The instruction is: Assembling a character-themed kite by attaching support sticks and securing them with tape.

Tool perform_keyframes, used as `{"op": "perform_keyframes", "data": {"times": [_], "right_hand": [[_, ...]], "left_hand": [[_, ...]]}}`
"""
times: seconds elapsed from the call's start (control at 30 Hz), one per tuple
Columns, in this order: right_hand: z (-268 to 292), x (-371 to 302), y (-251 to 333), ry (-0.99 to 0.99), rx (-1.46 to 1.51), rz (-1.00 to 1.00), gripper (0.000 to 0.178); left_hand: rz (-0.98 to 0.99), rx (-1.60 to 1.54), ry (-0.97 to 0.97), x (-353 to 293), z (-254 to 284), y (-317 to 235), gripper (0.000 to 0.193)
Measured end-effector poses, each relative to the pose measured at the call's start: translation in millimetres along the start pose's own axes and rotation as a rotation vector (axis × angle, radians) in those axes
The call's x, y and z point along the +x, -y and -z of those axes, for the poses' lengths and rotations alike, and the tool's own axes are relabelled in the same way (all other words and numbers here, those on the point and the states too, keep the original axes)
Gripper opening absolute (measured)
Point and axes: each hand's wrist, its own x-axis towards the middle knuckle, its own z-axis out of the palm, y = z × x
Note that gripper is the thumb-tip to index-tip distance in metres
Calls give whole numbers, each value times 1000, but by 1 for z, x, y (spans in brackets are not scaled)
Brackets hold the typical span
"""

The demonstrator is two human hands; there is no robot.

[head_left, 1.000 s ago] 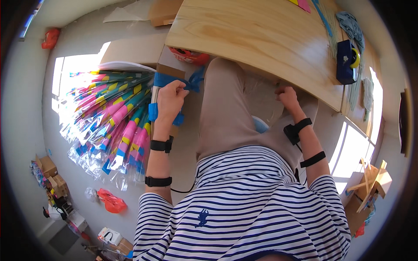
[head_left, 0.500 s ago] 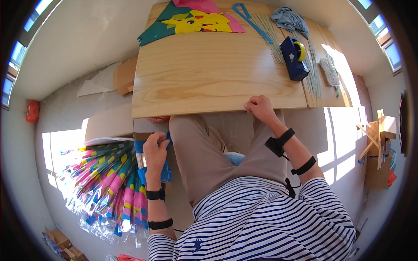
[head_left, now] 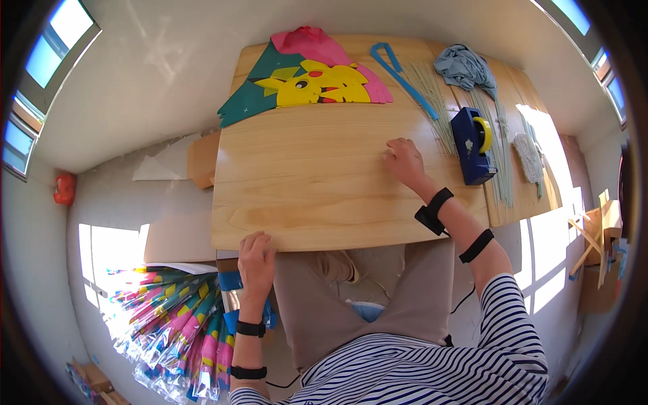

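My right hand (head_left: 407,164) is over the wooden table (head_left: 304,175), its fingers loosely bent and apart from the thumb, with nothing seen in them. My left hand (head_left: 256,263) is at the table's near left edge, loosely open and empty as far as I can see. At the far side of the table lies flat green and pink fabric or film (head_left: 250,101) with a yellow cartoon character (head_left: 324,84) on it. A dark blue tape dispenser (head_left: 472,148) with a yellow roll stands to the right of my right hand.
Thin pale sticks (head_left: 428,91), a blue strip (head_left: 412,84), a crumpled grey-blue cloth (head_left: 464,66) and a clear plastic box (head_left: 528,157) lie on the table's right. Many colourful film-wrapped bundles (head_left: 179,317) fan out at my lower left. A cardboard box (head_left: 204,160) stands beyond the table's left side.
The view has tilted up, so the table sits lower in it. My right hand has moved from the near edge inward over the tabletop. My left hand has come up to the table edge.
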Motion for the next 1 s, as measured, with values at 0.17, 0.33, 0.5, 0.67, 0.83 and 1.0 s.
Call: {"op": "perform_keyframes", "data": {"times": [0.17, 0.33, 0.5, 0.67, 0.83, 1.0], "right_hand": [[-26, 98, 44, 125, -184, 238, 49], [-109, 158, 132, 209, -212, 414, 62], [-160, 190, 189, 240, -236, 414, 67], [-178, 184, 158, 288, -194, 397, 66], [-175, 175, 162, 280, -135, 417, 64], [-177, 173, 150, 209, -16, 435, 63]], "left_hand": [[-74, 119, 12, 18, -17, -4, 43], [-47, 137, 31, 23, -23, -12, 49], [-33, 3, 114, 43, 0, 3, 40], [216, -161, -98, 155, 30, 67, 28], [535, -430, -155, 290, 13, 140, 45], [480, 67, -108, 340, -29, 136, 29]]}}
